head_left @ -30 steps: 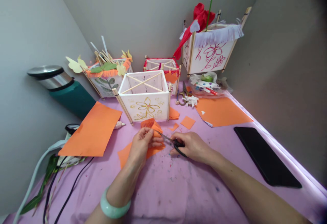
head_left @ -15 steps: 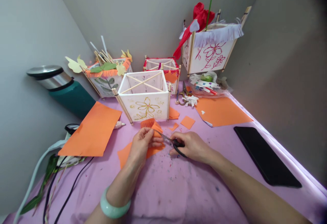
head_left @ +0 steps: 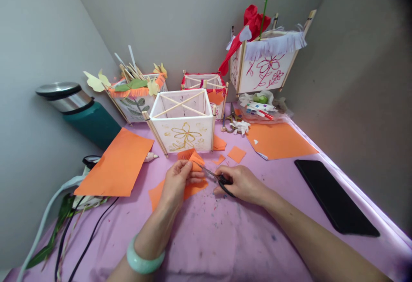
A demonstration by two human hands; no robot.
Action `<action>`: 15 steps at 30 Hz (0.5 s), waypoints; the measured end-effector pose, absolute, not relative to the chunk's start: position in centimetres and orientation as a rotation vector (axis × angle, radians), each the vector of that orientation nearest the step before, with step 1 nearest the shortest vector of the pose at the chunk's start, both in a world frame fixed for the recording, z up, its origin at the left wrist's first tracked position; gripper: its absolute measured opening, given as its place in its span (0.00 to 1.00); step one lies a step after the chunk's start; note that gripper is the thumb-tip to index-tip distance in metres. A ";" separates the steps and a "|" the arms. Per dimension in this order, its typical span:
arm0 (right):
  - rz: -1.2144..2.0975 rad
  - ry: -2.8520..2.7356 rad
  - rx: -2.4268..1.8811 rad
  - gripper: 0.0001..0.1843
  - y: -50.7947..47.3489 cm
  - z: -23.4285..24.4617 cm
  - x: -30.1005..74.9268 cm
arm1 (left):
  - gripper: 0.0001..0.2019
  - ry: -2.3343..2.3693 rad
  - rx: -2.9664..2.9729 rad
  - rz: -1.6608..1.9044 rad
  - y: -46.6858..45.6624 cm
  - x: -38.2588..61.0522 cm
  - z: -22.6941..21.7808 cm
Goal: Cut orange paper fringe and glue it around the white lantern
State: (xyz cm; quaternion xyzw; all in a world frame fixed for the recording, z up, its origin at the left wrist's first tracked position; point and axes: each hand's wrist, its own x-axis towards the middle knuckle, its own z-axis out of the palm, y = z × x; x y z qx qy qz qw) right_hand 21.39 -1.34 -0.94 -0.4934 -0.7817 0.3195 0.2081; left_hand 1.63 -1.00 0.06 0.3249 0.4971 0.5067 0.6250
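At centre, I'm seeing left hand (head_left: 176, 180) pinching fringed orange paper strip (head_left: 196, 159), slightly shifted; right hand (head_left: 242, 182) gripping black-handled metal scissors (head_left: 222, 181), cutting continuing.

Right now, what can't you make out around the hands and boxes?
All in the head view:
- Orange paper strip: pinched part hidden by the left hand.
- Scissors: part of the handles covered by the right hand; tips too small to tell how far they bite.
- Red-trimmed box: lower front partly behind the yellow-flower box.
- Both forearms: cut off by the bottom edge.
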 end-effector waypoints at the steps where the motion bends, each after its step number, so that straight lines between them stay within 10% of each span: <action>1: 0.902 -2.167 -1.368 0.18 -1.4 -0.9 21.4 | 0.14 1.138 0.740 1.180 -1.0 1.5 0.1; 15: 0.979 -2.159 -1.350 0.19 -1.5 -0.4 21.5 | 0.09 1.124 0.681 1.213 -0.7 1.2 0.1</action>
